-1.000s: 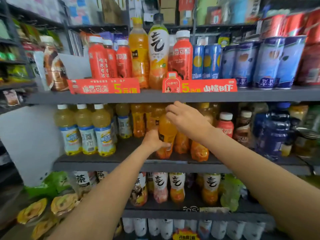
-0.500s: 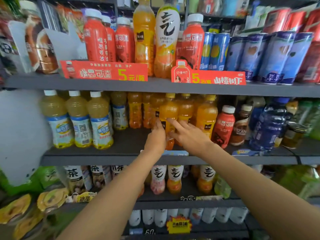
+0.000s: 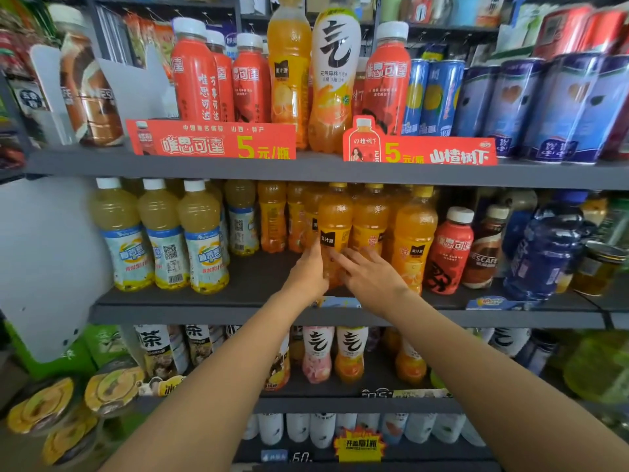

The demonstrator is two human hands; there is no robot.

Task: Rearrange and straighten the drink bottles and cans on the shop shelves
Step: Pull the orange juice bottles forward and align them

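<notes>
1. Head view, landmark: the orange juice bottle (image 3: 335, 229) standing upright on the middle shelf (image 3: 211, 313), at the front of the orange row, label facing out.
2. Left hand (image 3: 308, 275): on the left flank of that bottle low down, fingers wrapped against its side. How far they reach round the back cannot be told.
3. Right hand (image 3: 369, 275): on the bottle's right flank, fingers fairly straight and spread a little, tips touching the lower body rather than closing round it.
4. Just right of the landmark: more orange juice bottles (image 3: 413, 240) of the same kind, then a red bottle (image 3: 449, 250) and a brown coffee bottle (image 3: 483, 247).
5. Well left of the landmark: three pale yellow bottles (image 3: 163, 233) in a tidy front row, with a bare stretch of shelf between.
6. Above the landmark: the upper shelf with red bottles (image 3: 194, 73) and blue cans (image 3: 439, 97) behind red price strips (image 3: 211, 141).
7. Step in hand, by judgement: squaring one orange bottle into its row.
8. Next move likely calls for a small push or twist with both hands, kept gentle so the neighbours touching it do not topple.
</notes>
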